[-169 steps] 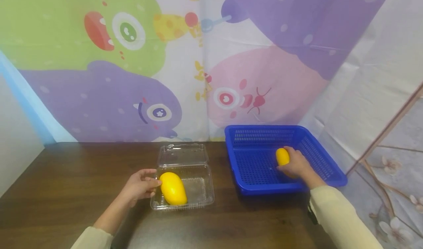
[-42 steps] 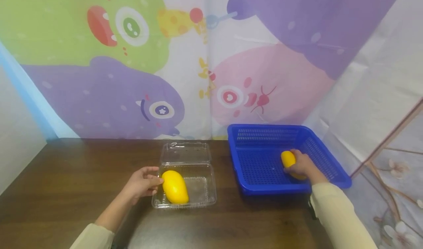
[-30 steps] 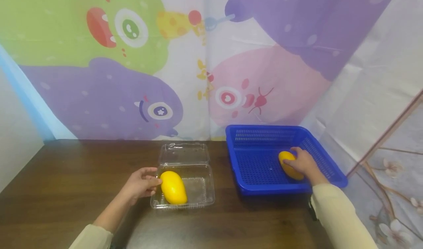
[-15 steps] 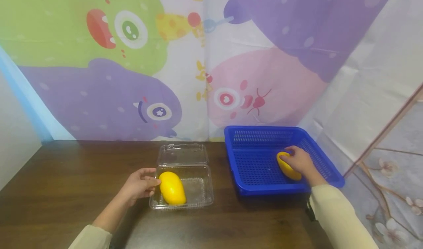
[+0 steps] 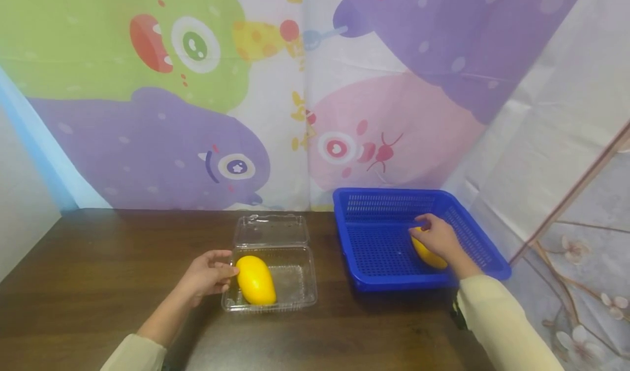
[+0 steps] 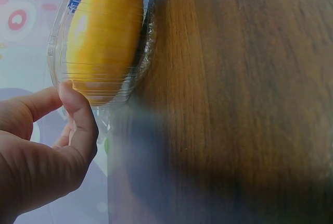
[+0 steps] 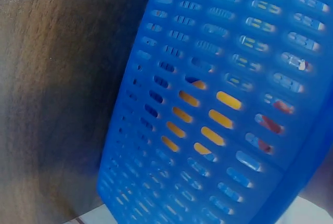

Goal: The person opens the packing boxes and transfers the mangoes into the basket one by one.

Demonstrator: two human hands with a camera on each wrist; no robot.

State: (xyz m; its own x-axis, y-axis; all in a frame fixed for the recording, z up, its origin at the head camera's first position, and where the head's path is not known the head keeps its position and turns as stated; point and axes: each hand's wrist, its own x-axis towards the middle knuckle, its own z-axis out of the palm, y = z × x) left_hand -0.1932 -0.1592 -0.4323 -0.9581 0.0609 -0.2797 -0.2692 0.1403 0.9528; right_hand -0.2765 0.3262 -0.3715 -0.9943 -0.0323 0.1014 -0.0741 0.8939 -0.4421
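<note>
In the head view a clear plastic clamshell container point(image 5: 295, 283) stands with its lid folded back, a yellow mango point(image 5: 256, 280) lying in its left half. My left hand point(image 5: 206, 275) pinches the container's left rim between thumb and finger; the left wrist view shows the fingertips point(image 6: 66, 88) on that rim, right beside the mango. A second mango point(image 5: 427, 253) lies on the floor of the blue basket point(image 5: 389, 280). Over it hovers my right hand point(image 5: 439, 238), its fingers loosely bent and not gripping it. Through the basket's slots, the right wrist view shows yellow parts of this mango point(image 7: 221, 119).
The dark wooden table point(image 5: 123, 261) carries both containers, with a strip of wood between them. Behind it hangs a cartoon-printed cloth point(image 5: 290, 114). A pale floral panel point(image 5: 585, 261) borders the basket's right side.
My right hand has let go of the mango in the basket and risen a little, shifting left above it. The left hand keeps its pinch on the container.
</note>
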